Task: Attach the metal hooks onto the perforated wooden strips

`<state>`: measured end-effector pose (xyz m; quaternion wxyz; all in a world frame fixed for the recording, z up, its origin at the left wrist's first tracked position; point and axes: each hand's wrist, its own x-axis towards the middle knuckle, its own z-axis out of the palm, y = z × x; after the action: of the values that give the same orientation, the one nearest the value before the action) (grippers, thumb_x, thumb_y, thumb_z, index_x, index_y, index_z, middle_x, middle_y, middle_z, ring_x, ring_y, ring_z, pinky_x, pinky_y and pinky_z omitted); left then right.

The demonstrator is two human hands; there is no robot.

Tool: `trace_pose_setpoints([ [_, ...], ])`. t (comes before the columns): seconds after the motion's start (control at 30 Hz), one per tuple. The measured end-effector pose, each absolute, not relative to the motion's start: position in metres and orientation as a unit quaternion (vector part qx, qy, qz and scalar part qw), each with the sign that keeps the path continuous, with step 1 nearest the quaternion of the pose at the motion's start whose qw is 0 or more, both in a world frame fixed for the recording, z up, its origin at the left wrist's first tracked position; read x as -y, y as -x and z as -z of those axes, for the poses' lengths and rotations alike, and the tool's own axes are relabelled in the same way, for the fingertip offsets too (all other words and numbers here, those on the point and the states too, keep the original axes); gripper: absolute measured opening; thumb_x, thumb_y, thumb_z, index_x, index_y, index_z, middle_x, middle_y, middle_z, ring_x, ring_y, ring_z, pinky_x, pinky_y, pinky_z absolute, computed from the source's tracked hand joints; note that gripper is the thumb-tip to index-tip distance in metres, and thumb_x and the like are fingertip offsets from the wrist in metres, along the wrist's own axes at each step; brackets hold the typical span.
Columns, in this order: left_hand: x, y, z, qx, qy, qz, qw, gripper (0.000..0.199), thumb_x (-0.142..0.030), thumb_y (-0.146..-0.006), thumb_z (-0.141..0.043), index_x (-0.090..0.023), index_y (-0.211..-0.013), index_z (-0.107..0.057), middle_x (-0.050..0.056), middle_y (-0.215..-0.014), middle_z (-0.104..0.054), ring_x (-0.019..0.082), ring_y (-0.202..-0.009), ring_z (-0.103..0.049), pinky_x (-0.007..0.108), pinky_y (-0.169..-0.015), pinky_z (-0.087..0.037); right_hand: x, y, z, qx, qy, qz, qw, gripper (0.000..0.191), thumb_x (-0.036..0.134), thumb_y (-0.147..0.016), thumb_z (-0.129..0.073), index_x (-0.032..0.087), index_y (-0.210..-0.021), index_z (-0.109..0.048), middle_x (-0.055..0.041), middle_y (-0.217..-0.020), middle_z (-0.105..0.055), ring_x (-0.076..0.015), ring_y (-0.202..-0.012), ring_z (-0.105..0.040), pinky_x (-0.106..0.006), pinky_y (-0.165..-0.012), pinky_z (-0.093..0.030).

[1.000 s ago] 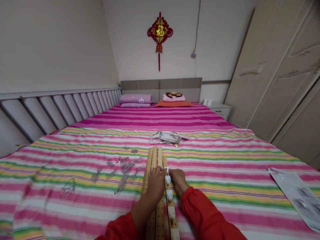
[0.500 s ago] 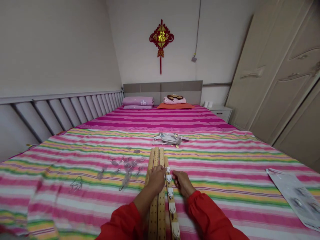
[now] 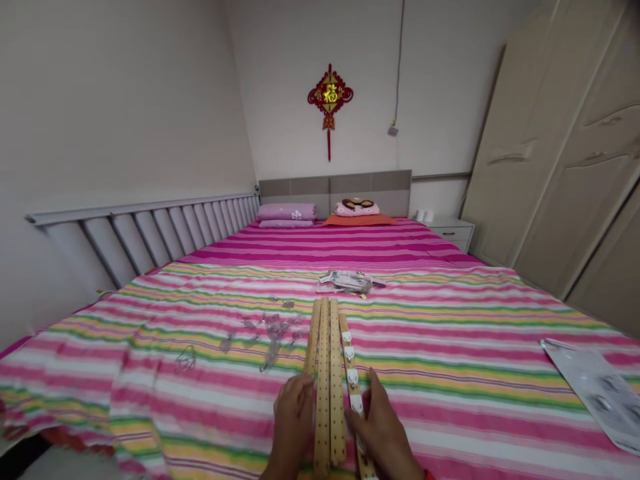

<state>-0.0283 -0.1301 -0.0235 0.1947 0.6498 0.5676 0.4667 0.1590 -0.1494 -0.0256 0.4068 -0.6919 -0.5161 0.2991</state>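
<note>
Several pale wooden strips (image 3: 323,373) with rows of small holes lie lengthwise side by side on the striped sheet. The rightmost wooden strip (image 3: 343,323) carries a line of white adhesive hooks (image 3: 353,379). My right hand (image 3: 385,430) straddles the lower part of this strip, its thumb across the left side and its fingers along the right edge. Curled around the lower part of the leftmost strip (image 3: 312,340) is my left hand (image 3: 294,413), which hides that end. The fingertips beneath are out of sight.
Small clear-wrapped pieces (image 3: 275,330) are scattered left of the strips, with a thin wire-like tangle (image 3: 186,359) farther left. A plastic packet (image 3: 347,282) lies beyond the strips. Another clear packet (image 3: 595,393) rests at the right. A railing (image 3: 165,227) borders the bed.
Both hands have moved back toward me along the strips, away from the upper hooks. The right hand now reaches over the hook strip. The camera view has shifted slightly.
</note>
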Motion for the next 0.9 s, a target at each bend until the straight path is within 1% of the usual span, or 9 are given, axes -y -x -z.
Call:
trace_pose_setpoints([
  [0.1, 0.142, 0.049, 0.035, -0.582, -0.629, -0.482, 0.184, 0.024, -0.030, -0.079, -0.045, -0.022, -0.088, -0.066, 0.008, -0.097, -0.068, 0.024, -0.096, -0.061, 0.038, -0.088, -0.048, 0.153, -0.153, 0.022, 0.546, 0.693, -0.293, 0.367, 0.089, 0.028, -0.068, -0.059, 0.011, -0.146, -0.019, -0.0156, -0.135, -0.049, -0.0276, -0.118, -0.052, -0.030, -0.081, -0.047],
  [0.23, 0.138, 0.081, 0.038, -0.604, -0.582, -0.511, 0.192, 0.026, -0.036, -0.075, -0.047, -0.020, -0.085, -0.065, 0.010, -0.092, -0.068, 0.025, -0.092, -0.062, 0.039, -0.086, -0.050, 0.153, -0.149, 0.027, 0.561, 0.701, -0.273, 0.346, 0.090, 0.030, -0.072, -0.057, 0.012, -0.148, -0.013, -0.0160, -0.141, -0.045, -0.0285, -0.123, -0.048, -0.032, -0.081, -0.048],
  [0.33, 0.124, 0.100, 0.036, -0.629, -0.531, -0.529, 0.207, 0.036, -0.043, -0.071, -0.050, -0.016, -0.091, -0.064, 0.011, -0.092, -0.067, 0.025, -0.088, -0.064, 0.039, -0.081, -0.052, 0.153, -0.148, 0.031, 0.567, 0.707, -0.251, 0.340, 0.086, 0.025, -0.072, -0.054, 0.015, -0.147, -0.015, -0.0157, -0.142, -0.044, -0.0286, -0.122, -0.050, -0.032, -0.079, -0.048],
  [0.43, 0.109, 0.110, 0.036, -0.659, -0.487, -0.537, 0.201, 0.048, -0.047, -0.068, -0.053, -0.011, -0.099, -0.061, 0.013, -0.094, -0.064, 0.025, -0.085, -0.064, 0.039, -0.078, -0.053, 0.154, -0.146, 0.029, 0.569, 0.713, -0.248, 0.325, 0.082, 0.023, -0.074, -0.050, 0.014, -0.147, -0.014, -0.0168, -0.141, -0.044, -0.0285, -0.113, -0.056, -0.031, -0.073, -0.048],
  [0.57, 0.092, 0.113, 0.038, -0.679, -0.470, -0.535, 0.179, 0.053, -0.048, -0.066, -0.053, -0.008, -0.101, -0.059, 0.014, -0.095, -0.063, 0.025, -0.084, -0.063, 0.039, -0.078, -0.052, 0.156, -0.143, 0.024, 0.567, 0.719, -0.258, 0.307, 0.083, 0.023, -0.075, -0.046, 0.007, -0.147, -0.007, -0.0210, -0.138, -0.045, -0.0280, -0.105, -0.061, -0.030, -0.071, -0.047],
  [0.67, 0.085, 0.112, 0.038, -0.680, -0.480, -0.518, 0.196, 0.047, -0.047, -0.066, -0.053, -0.011, -0.095, -0.060, 0.010, -0.083, -0.065, 0.025, -0.078, -0.064, 0.036, -0.073, -0.051, 0.159, -0.142, 0.023, 0.565, 0.711, -0.268, 0.321, 0.087, 0.020, -0.073, -0.047, 0.003, -0.147, -0.004, -0.0222, -0.136, -0.046, -0.0284, -0.111, -0.057, -0.029, -0.076, -0.047],
  [0.77, 0.082, 0.114, 0.035, -0.680, -0.499, -0.499, 0.197, 0.033, -0.044, -0.068, -0.050, -0.016, -0.082, -0.061, 0.006, -0.071, -0.064, 0.023, -0.069, -0.062, 0.033, -0.068, -0.049, 0.163, -0.144, 0.023, 0.561, 0.716, -0.274, 0.314, 0.089, 0.018, -0.071, -0.048, 0.006, -0.148, -0.003, -0.0194, -0.140, -0.044, -0.0273, -0.116, -0.054, -0.028, -0.078, -0.046],
  [0.83, 0.082, 0.116, 0.035, -0.676, -0.505, -0.497, 0.203, 0.029, -0.042, -0.070, -0.048, -0.018, -0.077, -0.061, 0.005, -0.069, -0.064, 0.023, -0.069, -0.062, 0.032, -0.067, -0.047, 0.166, -0.147, 0.020, 0.557, 0.727, -0.280, 0.286, 0.087, 0.023, -0.074, -0.048, 0.009, -0.148, -0.004, -0.0177, -0.144, -0.039, -0.0271, -0.117, -0.054, -0.029, -0.078, -0.046],
  [0.9, 0.083, 0.119, 0.036, -0.672, -0.496, -0.504, 0.219, 0.028, -0.042, -0.070, -0.047, -0.018, -0.074, -0.061, 0.005, -0.069, -0.065, 0.023, -0.070, -0.062, 0.032, -0.066, -0.046, 0.169, -0.150, 0.014, 0.553, 0.738, -0.279, 0.267, 0.085, 0.032, -0.078, -0.049, 0.010, -0.148, -0.006, -0.0176, -0.146, -0.037, -0.0286, -0.120, -0.051, -0.031, -0.080, -0.045],
])
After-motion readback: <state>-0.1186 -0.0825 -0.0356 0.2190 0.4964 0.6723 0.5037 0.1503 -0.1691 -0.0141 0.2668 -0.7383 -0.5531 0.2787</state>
